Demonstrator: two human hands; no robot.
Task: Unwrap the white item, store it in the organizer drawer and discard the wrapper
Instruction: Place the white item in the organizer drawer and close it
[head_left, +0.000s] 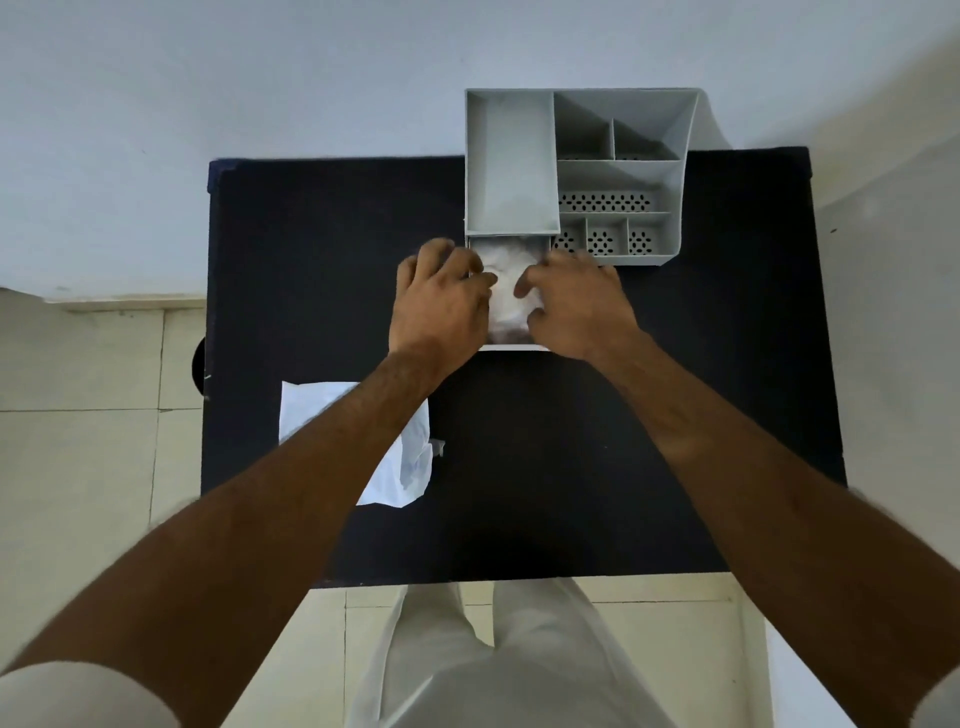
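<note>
A person in pale trousers (498, 670) stands at the near edge of a dark table (545, 493), both bare forearms stretched toward a grey organizer (519, 156) at the table's far edge. Nearer than the organizer and off to its left, an empty white wrapper (410, 467) lies flat on the dark surface, partly hidden by the left forearm. Just in front of the organizer its drawer (511, 347) stands pulled out, with the white item (506, 291) bunched inside it. The left hand (441, 306) curls over the drawer's left side and the right hand (576, 306) over its right, fingers bent and pressing on the soft white mass rather than lifting it; how firmly either hand grips cannot be told.

The step appears to be tucking the item in. It would be done well by pushing every loose fold below the drawer's rim before closing, so nothing catches; the wrapper is not yet discarded.

Beyond the drawer, the organizer's open compartments, some with perforated floors, look empty. The table sits against a plain pale wall (260, 78), with light floor tiles (78, 467) at either side.
</note>
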